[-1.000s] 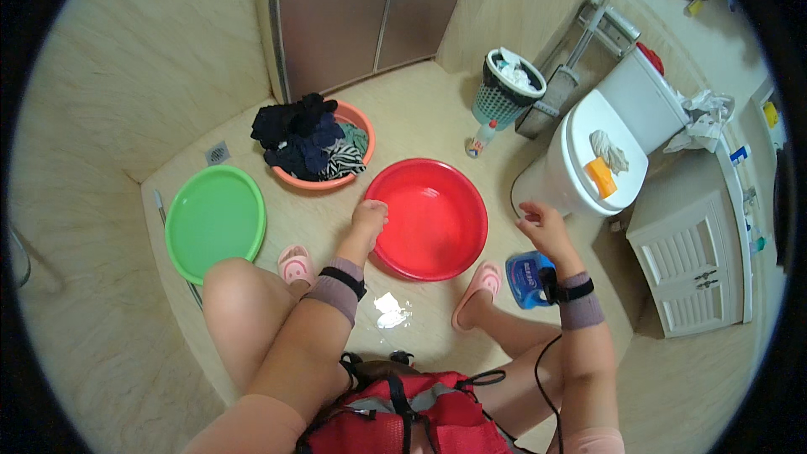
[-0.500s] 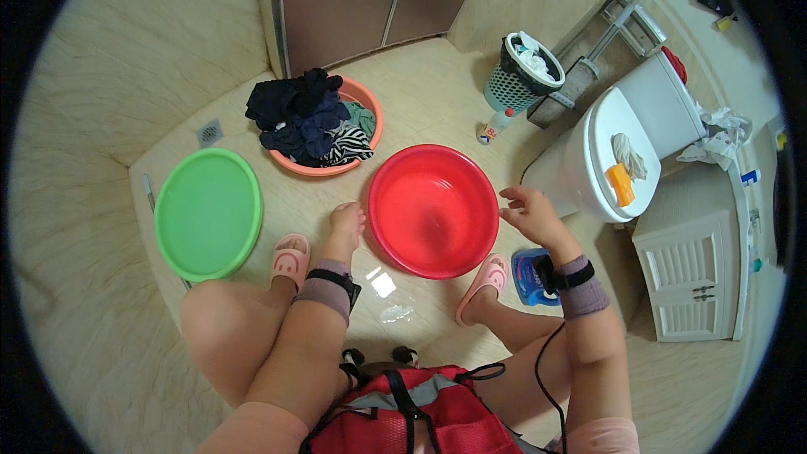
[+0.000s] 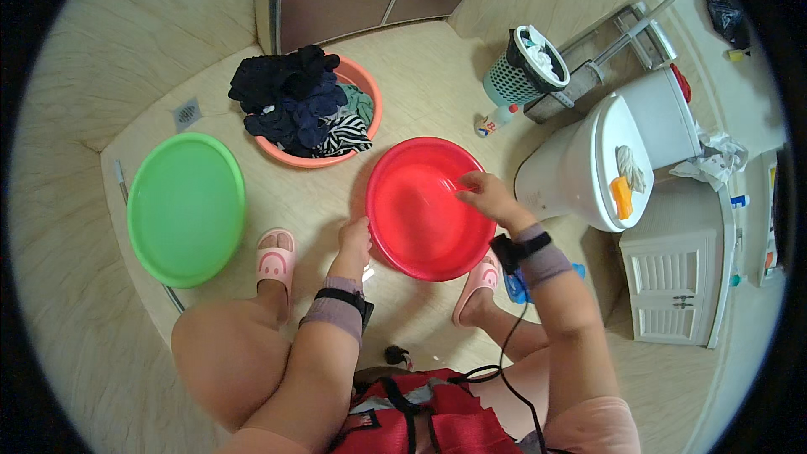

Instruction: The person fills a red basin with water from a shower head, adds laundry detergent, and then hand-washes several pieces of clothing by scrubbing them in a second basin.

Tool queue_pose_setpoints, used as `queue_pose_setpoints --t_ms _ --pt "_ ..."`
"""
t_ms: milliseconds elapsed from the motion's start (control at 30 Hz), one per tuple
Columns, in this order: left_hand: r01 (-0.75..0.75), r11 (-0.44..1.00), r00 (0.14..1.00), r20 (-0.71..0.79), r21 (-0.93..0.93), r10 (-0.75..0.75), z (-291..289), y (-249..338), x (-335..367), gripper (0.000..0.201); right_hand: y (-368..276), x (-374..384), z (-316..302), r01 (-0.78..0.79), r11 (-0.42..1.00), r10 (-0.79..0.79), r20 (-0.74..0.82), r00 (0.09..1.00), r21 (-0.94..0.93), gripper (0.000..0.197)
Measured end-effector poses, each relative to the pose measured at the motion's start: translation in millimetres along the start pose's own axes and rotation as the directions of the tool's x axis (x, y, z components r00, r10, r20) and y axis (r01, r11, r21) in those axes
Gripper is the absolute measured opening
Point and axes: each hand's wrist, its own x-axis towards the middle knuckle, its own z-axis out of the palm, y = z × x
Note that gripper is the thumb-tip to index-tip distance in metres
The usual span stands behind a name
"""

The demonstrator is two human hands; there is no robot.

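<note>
A red plastic basin (image 3: 423, 240) stands on the floor between my feet, with what looks like shallow water or a wet shine inside. My left hand (image 3: 355, 240) hangs low at the basin's left rim; its fingers point down and are mostly hidden, so a grip on the rim cannot be made out. Over the right side of the basin hovers my right hand (image 3: 487, 198), fingers loosely bent and apart, holding nothing. Behind the basin, an orange tub (image 3: 377, 109) is heaped with dark clothes (image 3: 294, 105) and a black-and-white striped garment (image 3: 343, 136).
To the left lies a green basin (image 3: 187, 210). A blue packet (image 3: 518, 287) is partly hidden beneath my right forearm. A red-capped bottle (image 3: 496, 120) stands by the waste bin (image 3: 514, 76). On the toilet lid (image 3: 601, 176) rest an orange bar (image 3: 621, 197) and a whitish cloth (image 3: 630, 170).
My right hand has moved left, from beside the basin to over its right side. My left hand has shifted slightly down and right, to the basin's left rim. The view has tilted a little.
</note>
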Motion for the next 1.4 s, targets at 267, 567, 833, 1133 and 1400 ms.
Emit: queue_pose_setpoints --t_ms 267,567,833,1133,1400 --pt "-0.235 0.968 0.956 -0.201 -0.085 0.214 11.1 -12.7 23.9 0.016 85.3 58.9 100.7 -0.578 0.795 0.544 0.205 0.814 0.184 0.059" --pt "-0.134 0.990 0.971 -0.206 -0.040 0.123 22.8 4.1 11.6 0.018 171.9 72.3 208.2 -0.194 0.881 0.392 0.439 0.809 -0.431 0.052" --pt "-0.151 0.986 0.953 -0.273 -0.063 0.129 11.5 8.6 18.0 0.011 164.5 131.1 159.2 -0.414 0.907 0.419 0.293 0.859 -0.083 0.039" --pt "-0.203 0.972 0.943 -0.290 -0.116 0.162 13.5 -4.5 26.2 0.015 97.2 137.4 202.1 -0.417 0.804 0.194 0.475 0.858 0.424 0.034" --pt "-0.112 0.993 0.967 -0.232 -0.025 0.103 13.9 1.0 20.4 0.026 179.3 77.9 187.6 -0.225 0.973 0.217 0.538 0.814 -0.052 0.049"
